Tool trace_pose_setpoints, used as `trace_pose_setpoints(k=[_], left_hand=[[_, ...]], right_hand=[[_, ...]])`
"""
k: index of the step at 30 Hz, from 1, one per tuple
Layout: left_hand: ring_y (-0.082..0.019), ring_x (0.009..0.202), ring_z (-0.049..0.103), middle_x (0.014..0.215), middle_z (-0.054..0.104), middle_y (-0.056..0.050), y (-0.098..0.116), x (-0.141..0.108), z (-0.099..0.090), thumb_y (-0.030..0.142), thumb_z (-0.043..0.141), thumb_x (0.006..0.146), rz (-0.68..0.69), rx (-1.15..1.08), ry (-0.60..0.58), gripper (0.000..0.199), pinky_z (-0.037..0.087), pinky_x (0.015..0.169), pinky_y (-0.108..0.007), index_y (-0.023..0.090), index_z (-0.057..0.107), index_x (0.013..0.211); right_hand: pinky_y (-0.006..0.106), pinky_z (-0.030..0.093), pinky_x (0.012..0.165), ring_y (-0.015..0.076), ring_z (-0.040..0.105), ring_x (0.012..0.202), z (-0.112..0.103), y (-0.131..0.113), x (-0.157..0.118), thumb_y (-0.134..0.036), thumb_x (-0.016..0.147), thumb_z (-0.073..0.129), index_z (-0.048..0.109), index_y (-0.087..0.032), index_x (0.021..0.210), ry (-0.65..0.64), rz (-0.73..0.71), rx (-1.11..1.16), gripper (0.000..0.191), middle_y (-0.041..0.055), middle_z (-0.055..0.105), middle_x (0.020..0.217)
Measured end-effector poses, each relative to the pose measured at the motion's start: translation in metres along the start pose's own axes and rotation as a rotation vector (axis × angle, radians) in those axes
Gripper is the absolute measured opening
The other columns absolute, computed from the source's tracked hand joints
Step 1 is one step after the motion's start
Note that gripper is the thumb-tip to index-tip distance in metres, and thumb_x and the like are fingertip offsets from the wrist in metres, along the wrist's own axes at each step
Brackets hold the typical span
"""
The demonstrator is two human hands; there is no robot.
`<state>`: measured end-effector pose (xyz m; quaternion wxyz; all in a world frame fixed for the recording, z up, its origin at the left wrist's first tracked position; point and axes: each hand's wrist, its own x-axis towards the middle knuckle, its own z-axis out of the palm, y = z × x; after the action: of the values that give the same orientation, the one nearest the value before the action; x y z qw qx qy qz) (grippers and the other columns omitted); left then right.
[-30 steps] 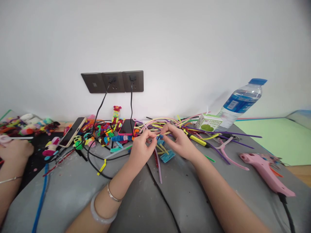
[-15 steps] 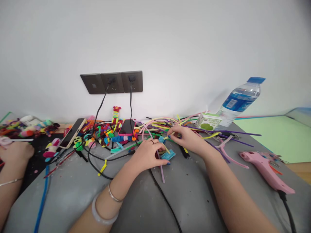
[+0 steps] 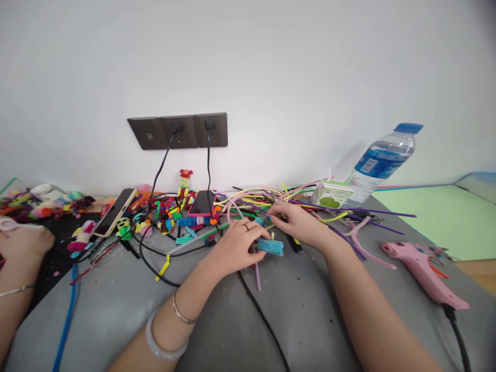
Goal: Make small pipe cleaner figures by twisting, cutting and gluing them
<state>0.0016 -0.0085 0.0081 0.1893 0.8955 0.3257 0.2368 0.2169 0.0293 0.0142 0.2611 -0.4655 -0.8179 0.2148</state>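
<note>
My left hand (image 3: 240,243), with a ring and bangles, pinches a fuzzy light blue piece (image 3: 271,247) between thumb and fingers at the middle of the table. A short yellow stub shows at the top of that piece. To its right, my right hand (image 3: 292,219) has its fingers curled, the tips close to a second small blue bit (image 3: 259,221); whether they hold anything is hidden. A lilac pipe cleaner (image 3: 258,278) sticks out below my left hand.
Pipe cleaners (image 3: 248,194), a pink-edged phone (image 3: 202,203), a juice box (image 3: 331,194) and a tilted water bottle (image 3: 382,163) lie or stand behind. A pink glue gun (image 3: 426,274) is right. Black cables (image 3: 261,315) cross the table. Another person's hand (image 3: 27,240) is far left.
The light blue piece has turned in my left fingers and now lies more level. The longer yellow stem between my hands no longer shows. My right hand has barely moved.
</note>
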Motion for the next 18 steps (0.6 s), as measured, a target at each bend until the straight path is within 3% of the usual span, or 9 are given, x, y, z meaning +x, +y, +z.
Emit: trace_pose_setpoints(k=[6, 9, 14, 18], left_hand=[[-0.022, 0.1, 0.059, 0.105, 0.065, -0.005, -0.001, 0.002, -0.001, 0.011, 0.061, 0.082, 0.062, -0.056, 0.1, 0.025, 0.047, 0.089, -0.035, 0.022, 0.058, 0.104], [-0.019, 0.099, 0.06, 0.106, 0.062, -0.005, -0.002, 0.003, -0.003, 0.003, 0.055, 0.082, 0.024, -0.096, 0.2, 0.028, 0.048, 0.085, -0.031, 0.022, 0.058, 0.102], [-0.019, 0.1, 0.059, 0.104, 0.058, -0.005, -0.004, 0.004, -0.004, 0.001, 0.053, 0.081, -0.026, -0.11, 0.372, 0.027, 0.049, 0.086, -0.029, 0.022, 0.058, 0.098], [-0.019, 0.1, 0.06, 0.107, 0.059, -0.005, -0.006, 0.004, -0.001, 0.003, 0.056, 0.081, -0.044, -0.082, 0.416, 0.03, 0.05, 0.084, -0.029, 0.023, 0.058, 0.104]], right_hand=[[0.031, 0.046, 0.069, 0.0208, 0.061, 0.077, -0.007, -0.011, 0.001, -0.029, 0.095, 0.048, 0.066, -0.019, 0.083, 0.123, -0.049, 0.063, 0.024, 0.0056, 0.068, 0.083], [0.031, 0.047, 0.069, 0.0203, 0.062, 0.077, -0.009, -0.018, 0.001, -0.036, 0.097, 0.045, 0.066, -0.018, 0.084, 0.083, -0.061, 0.183, 0.031, 0.0047, 0.068, 0.08], [0.03, 0.051, 0.075, 0.0213, 0.065, 0.087, -0.006, -0.028, 0.0, -0.037, 0.093, 0.053, 0.069, -0.018, 0.096, -0.03, -0.082, 0.309, 0.025, 0.0052, 0.072, 0.095], [0.028, 0.052, 0.074, 0.0189, 0.065, 0.085, -0.003, -0.033, -0.001, -0.036, 0.093, 0.053, 0.069, -0.02, 0.099, -0.107, -0.087, 0.409, 0.023, 0.0033, 0.071, 0.096]])
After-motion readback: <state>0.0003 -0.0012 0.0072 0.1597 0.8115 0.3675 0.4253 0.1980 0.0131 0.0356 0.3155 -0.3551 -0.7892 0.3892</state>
